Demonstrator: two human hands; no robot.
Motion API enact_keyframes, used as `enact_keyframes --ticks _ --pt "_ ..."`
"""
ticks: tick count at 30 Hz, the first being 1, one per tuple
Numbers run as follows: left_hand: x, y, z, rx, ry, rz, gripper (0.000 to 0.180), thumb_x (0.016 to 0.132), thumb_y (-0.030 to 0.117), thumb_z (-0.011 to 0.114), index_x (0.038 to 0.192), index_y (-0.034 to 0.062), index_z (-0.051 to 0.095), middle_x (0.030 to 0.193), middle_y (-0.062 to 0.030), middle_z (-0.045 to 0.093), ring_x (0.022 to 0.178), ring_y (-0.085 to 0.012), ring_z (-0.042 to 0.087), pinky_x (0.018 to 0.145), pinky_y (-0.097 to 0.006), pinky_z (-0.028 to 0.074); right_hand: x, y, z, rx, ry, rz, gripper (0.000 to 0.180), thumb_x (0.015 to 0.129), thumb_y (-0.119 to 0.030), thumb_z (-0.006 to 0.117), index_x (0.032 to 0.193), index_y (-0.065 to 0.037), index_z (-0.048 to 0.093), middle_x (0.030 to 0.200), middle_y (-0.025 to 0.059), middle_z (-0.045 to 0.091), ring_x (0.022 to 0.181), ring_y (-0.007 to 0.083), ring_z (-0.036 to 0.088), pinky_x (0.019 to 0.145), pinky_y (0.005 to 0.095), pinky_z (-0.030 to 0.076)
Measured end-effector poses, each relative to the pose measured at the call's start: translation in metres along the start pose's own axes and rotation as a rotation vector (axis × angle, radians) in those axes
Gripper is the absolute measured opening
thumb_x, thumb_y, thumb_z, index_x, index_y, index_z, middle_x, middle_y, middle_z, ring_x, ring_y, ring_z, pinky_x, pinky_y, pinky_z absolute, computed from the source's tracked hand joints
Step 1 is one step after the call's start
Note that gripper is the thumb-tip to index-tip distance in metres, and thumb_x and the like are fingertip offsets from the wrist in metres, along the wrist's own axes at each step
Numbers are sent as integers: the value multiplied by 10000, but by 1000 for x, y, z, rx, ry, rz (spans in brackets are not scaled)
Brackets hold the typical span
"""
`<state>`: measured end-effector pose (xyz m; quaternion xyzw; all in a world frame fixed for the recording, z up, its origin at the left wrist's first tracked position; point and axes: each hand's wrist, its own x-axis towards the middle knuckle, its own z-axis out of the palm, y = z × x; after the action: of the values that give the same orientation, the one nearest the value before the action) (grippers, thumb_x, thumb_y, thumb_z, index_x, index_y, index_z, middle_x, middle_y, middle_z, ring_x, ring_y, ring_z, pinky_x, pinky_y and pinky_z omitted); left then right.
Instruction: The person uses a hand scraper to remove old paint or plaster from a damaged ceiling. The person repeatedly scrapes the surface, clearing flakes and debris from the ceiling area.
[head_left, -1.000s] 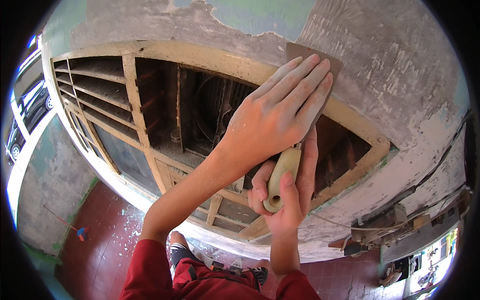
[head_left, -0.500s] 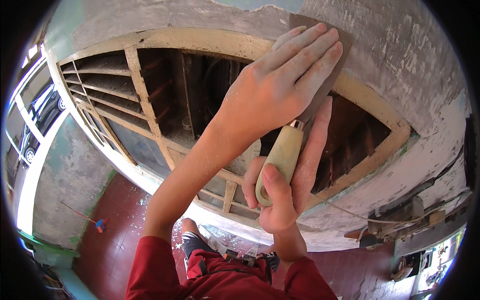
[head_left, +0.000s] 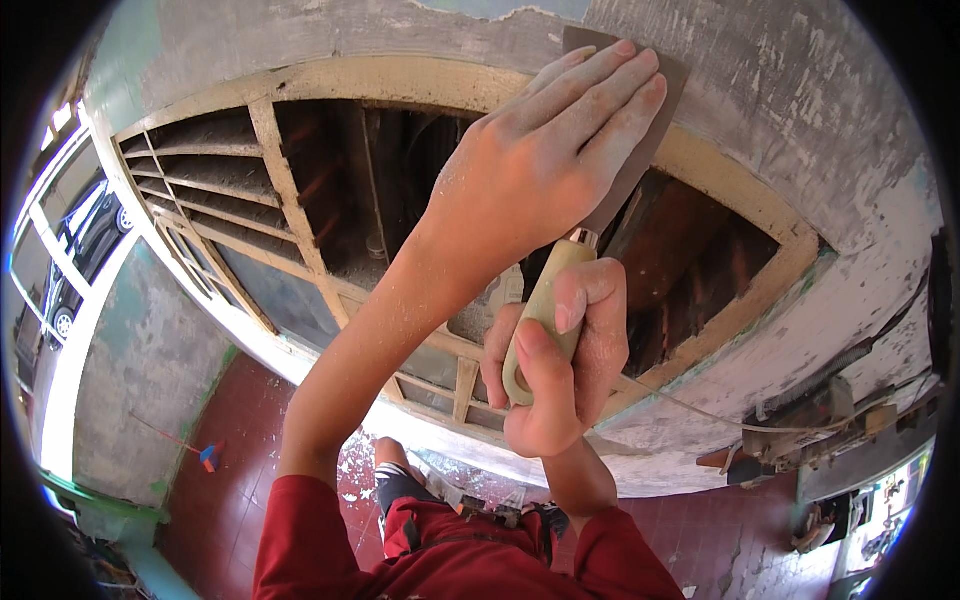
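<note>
A putty knife with a wide metal blade (head_left: pixel 640 165) and a pale cream handle (head_left: pixel 545 315) is held up against the scraped grey wall (head_left: pixel 760 90), above a wooden window frame. My left hand (head_left: pixel 550 150) lies flat across the blade, its dusty fingers stretched toward the blade's far edge. Lower down, my right hand (head_left: pixel 565 360) is closed round the handle, with the thumb along it and the index finger curled over. The blade's edge is partly hidden behind my left fingertips.
The cream wooden frame (head_left: pixel 400 75) has slatted openings and dark hollows behind. To the right, a cable (head_left: pixel 720 423) hangs by cluttered wood pieces. Pale flakes lie on the red tiled floor (head_left: pixel 240 440), near a blue-and-red object (head_left: pixel 209 458). A car (head_left: pixel 85 250) stands outside, left.
My right index finger, stretched along the blade before, is now bent round the handle. Both hands and the putty knife sit slightly further left in view.
</note>
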<state>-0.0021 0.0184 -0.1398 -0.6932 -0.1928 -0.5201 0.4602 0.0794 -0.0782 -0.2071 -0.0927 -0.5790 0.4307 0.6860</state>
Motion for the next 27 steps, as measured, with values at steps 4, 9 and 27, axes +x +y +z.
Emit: enact_keyframes --ticks 4,9,27 --pt "5 -6 -2 -7 1 0 422 750 78 606 1163 -4 616 1243 -112 608 1168 -257 589 984 -354 501 5 1 -4 -48 -110 -90 191 812 -85 455 932 -55 310 624 41 371 324 81 351 314 221 217" --pt "2 -1 0 -23 -7 -4 418 756 72 601 1164 -20 608 1246 -124 605 1170 -273 587 992 -370 495 -3 14 -13 -166 -80 -183 183 830 -103 476 914 -49 323 561 31 381 333 70 340 327 215 210" --pt "5 -12 -8 -169 -41 17 466 760 44 651 1223 17 601 1256 -123 611 1201 -296 572 993 -390 503 -2 29 -1 -186 -112 -310 196 843 -102 483 911 -28 314 551 44 397 359 53 341 364 211 213"
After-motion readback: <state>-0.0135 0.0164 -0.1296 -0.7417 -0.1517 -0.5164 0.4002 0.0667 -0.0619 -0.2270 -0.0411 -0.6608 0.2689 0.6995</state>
